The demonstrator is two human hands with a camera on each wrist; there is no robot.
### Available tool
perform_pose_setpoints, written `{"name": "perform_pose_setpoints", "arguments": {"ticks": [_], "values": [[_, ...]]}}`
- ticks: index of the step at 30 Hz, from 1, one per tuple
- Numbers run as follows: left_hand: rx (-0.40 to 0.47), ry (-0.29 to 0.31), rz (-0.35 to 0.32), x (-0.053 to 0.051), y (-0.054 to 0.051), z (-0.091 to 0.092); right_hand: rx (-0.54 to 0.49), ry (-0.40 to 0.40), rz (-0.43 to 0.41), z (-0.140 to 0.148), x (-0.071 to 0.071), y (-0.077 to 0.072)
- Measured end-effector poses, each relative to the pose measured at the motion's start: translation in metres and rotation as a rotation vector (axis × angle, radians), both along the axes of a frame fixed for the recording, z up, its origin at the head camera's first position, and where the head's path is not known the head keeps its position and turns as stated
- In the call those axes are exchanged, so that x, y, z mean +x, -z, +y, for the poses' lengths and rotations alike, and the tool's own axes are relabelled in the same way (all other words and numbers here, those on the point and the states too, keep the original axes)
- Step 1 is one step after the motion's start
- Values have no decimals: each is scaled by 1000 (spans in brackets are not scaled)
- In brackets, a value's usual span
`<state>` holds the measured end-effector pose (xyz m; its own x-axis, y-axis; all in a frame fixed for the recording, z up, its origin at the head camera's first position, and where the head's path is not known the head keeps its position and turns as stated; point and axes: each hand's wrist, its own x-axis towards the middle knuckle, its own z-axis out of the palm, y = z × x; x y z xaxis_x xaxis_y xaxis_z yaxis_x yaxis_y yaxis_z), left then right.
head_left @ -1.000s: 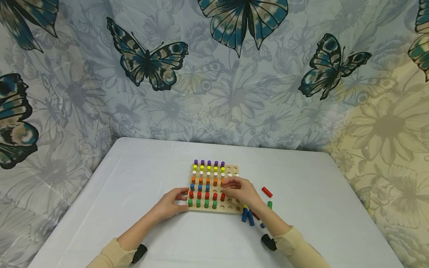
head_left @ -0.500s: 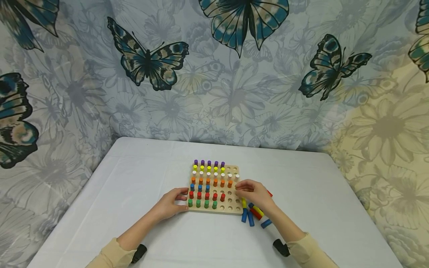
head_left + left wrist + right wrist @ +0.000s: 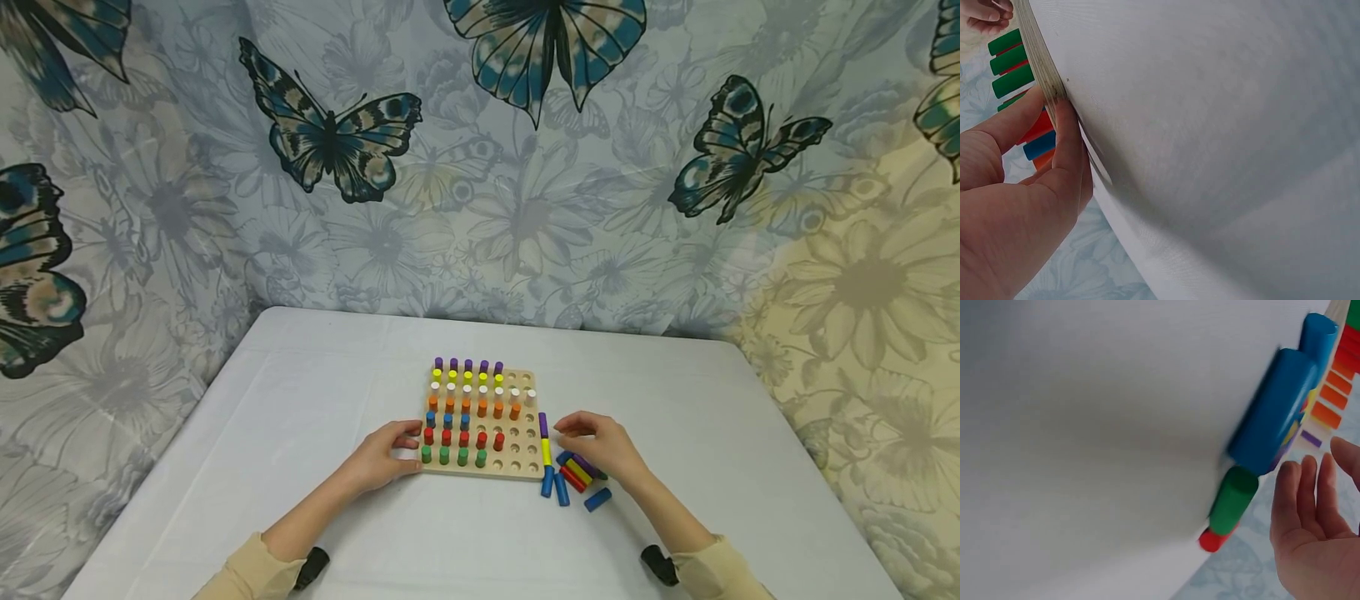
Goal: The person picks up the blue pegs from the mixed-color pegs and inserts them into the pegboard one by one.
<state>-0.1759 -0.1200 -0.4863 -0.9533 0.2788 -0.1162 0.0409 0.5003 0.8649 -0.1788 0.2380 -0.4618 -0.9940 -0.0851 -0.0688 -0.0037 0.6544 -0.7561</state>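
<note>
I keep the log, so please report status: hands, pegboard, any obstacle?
Left hand grips pegboard at edge. Right hand holds nothing, near loose pegs. Pegboard partly filled. Possibly in the way: purple peg beside its right edge.

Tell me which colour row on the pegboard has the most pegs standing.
The white row: its seven span the whole board, leaving no hole bare. The orange row in front comes next, with six.

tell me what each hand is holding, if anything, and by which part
The left hand holds the pegboard by its left edge; the right hand holds nothing.
</note>
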Motion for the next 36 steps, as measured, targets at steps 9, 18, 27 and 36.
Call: {"name": "perform_pose_setpoints", "arguments": {"ticks": [9, 18, 27, 36], "values": [[-8, -10, 2, 0, 0, 1, 66, -41, 44, 11, 2, 4], [-1, -7, 1, 1, -1, 1, 137, -104, 93, 12, 5, 5], [0, -3, 1, 2, -2, 1, 172, -84, 91, 9, 6, 5], [6, 4, 2, 1, -2, 0, 189, -83, 93, 4, 5, 3]]}}
